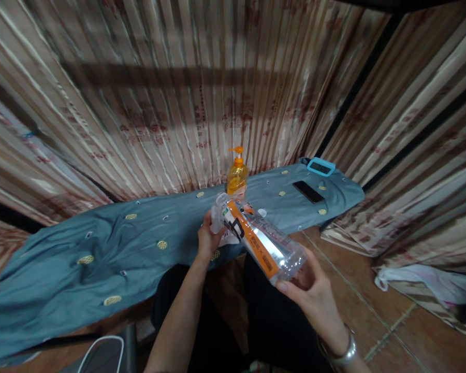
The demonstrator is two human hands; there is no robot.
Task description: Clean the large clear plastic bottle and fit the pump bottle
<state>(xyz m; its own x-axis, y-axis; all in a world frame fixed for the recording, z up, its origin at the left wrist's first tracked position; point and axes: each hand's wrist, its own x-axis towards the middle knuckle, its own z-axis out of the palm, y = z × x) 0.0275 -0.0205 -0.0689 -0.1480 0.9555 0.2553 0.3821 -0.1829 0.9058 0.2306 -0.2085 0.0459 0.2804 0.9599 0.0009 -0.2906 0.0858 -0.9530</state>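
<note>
A clear plastic bottle (256, 241) with an orange and silver label lies tilted between my hands, its neck end up and to the left. My right hand (314, 290) grips the base, thumb in front and fingers around the far side. At the neck end, my left hand (209, 235) closes around translucent plastic; its fingertips are partly hidden. Some whitish material (230, 238) shows just under the bottle, too unclear to name. Directly behind stands an upright pump bottle (237, 178) of yellow liquid with an orange pump.
A green-blue cloth with pineapple prints (140, 243) covers the long narrow surface before me. To the right lie a black phone (308, 191) and a light-blue framed device (320, 167). Pleated curtains (171, 103) hang behind. A white bag (431, 282) rests on the tiled floor.
</note>
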